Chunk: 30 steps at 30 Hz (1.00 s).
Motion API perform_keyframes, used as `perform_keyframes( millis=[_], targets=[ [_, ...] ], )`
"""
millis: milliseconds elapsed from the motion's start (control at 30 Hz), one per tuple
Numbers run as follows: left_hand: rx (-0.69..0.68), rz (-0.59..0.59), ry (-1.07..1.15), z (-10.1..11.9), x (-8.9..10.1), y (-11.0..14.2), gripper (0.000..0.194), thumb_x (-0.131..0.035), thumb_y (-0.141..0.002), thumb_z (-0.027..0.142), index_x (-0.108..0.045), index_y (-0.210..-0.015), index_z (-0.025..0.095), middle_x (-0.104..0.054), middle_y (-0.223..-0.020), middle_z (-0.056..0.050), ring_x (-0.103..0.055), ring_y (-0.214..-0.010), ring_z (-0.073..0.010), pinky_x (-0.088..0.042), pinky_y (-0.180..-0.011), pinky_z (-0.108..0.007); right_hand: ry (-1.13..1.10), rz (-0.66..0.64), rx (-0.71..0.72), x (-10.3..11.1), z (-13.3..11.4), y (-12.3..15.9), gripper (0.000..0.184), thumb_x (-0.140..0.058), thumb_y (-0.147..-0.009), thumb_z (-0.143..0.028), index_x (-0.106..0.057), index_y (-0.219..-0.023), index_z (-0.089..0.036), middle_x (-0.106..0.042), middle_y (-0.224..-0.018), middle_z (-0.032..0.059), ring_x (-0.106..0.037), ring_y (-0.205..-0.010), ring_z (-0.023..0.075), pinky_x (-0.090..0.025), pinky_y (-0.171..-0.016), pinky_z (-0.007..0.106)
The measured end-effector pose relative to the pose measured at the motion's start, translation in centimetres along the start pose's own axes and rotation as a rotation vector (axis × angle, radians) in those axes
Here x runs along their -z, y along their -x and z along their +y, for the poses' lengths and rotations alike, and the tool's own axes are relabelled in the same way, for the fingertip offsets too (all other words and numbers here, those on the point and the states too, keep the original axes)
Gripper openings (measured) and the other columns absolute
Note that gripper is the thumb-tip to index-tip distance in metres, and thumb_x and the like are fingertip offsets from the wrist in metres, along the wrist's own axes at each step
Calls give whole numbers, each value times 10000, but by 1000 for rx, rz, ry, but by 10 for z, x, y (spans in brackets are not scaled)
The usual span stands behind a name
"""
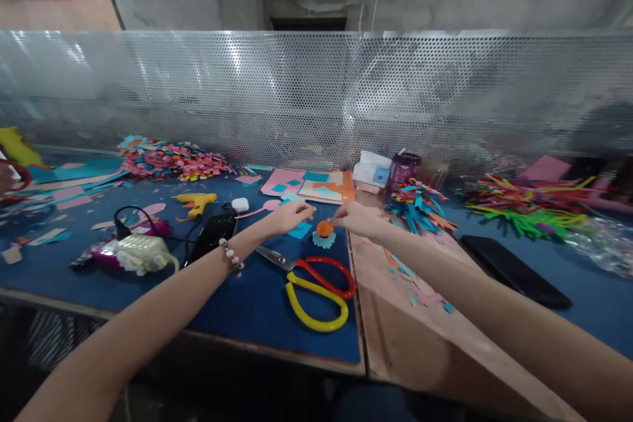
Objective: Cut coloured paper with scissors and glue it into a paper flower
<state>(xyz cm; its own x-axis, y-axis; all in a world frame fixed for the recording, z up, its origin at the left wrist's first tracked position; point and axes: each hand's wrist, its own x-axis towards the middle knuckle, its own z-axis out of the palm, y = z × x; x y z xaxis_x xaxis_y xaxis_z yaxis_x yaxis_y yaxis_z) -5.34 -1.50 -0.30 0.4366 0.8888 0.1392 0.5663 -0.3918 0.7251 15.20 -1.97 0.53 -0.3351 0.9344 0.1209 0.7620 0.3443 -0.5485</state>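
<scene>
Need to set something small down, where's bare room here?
Bare blue tabletop shows between your left forearm and the large scissors with red and yellow handles, and in front of the clear crinkled plastic at right. It's crowded at back left, with heaped multicoloured paper scraps, and between your left hand and right hand, where the small orange-and-blue piece is.

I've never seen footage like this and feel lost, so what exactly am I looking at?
There is no machine: a person is using two bare hands. The single picture comes from a camera worn on the head, looking forward and down. At the centre are the left hand and right hand. By the right fingertips is a small orange and light-blue piece; whether either hand grips anything is too small to tell. On the blue table, nearer the person, lie scissors with red and yellow handles. Further left are a yellow glue gun and a heap of coloured scraps.
</scene>
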Motion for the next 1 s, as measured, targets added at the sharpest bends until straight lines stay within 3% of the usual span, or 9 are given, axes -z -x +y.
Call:
perform_keyframes(
  millis=[133, 267, 433, 600, 1000],
  targets=[
    [-129, -43, -32, -8, -6, 2, 499, -413, -861, 536, -589, -1100, 135, -643, -1130, -113, -591, -1031, -199, -431, -886, -296, 56, -15, -3, -3, -3, 1, 353, -547, -733, -431, -605, -565, -126, -424, -502, -10, -371, -500, 92, -224, -455, 239],
    [-119, -104, -39, -14, -12, 3, 626, -491, -793, 600, -542, -1194, 122, -608, -1191, -134, -574, -1072, -214, -425, -917, -316, 121, 27, 42, -6, 0, 1, 326, -547, -760, -369, -674, -606, -110, -545, -542, 32, -452, -542, 116, -291, -490, 242],
    [-103, -142, -83, -14, -16, 3, 819, -710, -596, 579, -502, -1260, 148, -585, -1232, -138, -548, -1125, -255, -405, -953, -349, 223, 120, 116, -14, 7, 1, 248, -582, -789, -303, -740, -700, -134, -655, -750, 88, -544, -790, 181, -390, -704, 261],
    [-182, -106, -124, -17, -19, 2, 840, -754, -547, 545, -520, -1253, 156, -618, -1173, -136, -565, -1096, -277, -410, -932, -372, 305, 215, 81, -18, 3, 6, 202, -615, -792, -303, -748, -756, -155, -604, -974, 118, -521, -907, 208, -377, -833, 311],
    [-214, -90, -111, -19, -25, 1, 851, -758, -567, 507, -482, -1290, 151, -614, -1153, -135, -571, -1059, -260, -419, -917, -380, 388, 261, 149, -27, 11, 4, 200, -598, -809, -311, -734, -746, -179, -549, -978, 114, -439, -975, 249, -342, -883, 367]
  ],
)
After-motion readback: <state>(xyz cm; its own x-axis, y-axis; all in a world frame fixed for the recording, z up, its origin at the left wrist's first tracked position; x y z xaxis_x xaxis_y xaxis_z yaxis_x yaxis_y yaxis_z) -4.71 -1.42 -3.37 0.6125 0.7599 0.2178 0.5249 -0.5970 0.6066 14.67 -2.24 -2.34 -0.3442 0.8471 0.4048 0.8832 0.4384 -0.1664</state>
